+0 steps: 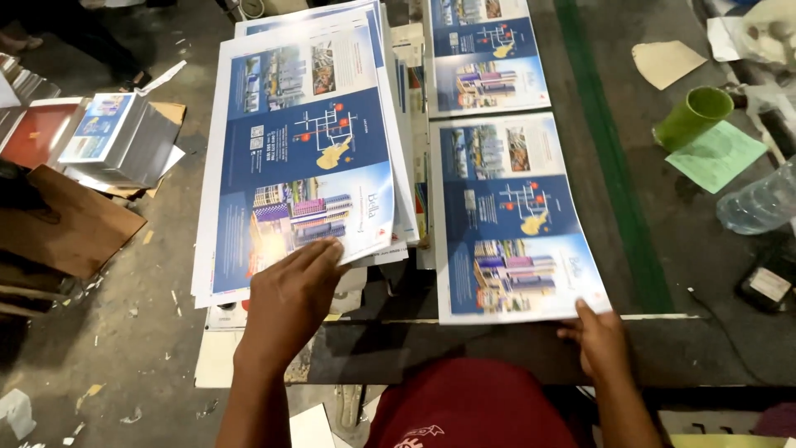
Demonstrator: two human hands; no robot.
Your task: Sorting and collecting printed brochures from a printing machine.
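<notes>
A tall stack of blue and white printed sheets (307, 133) lies at the left of the dark table. My left hand (290, 294) rests flat on the near edge of its top sheet. A single printed sheet (510, 216) of the same design lies to the right. My right hand (597, 336) pinches its near right corner with the thumb on top. Another printed sheet (485, 54) lies behind it.
A green cup (692, 116) lies on its side at the right, beside a green paper (717, 153) and a plastic bottle (759, 203). A green stripe (618, 166) runs along the table. A pile of cut prints (116, 137) and brown boards (70, 220) sit at left.
</notes>
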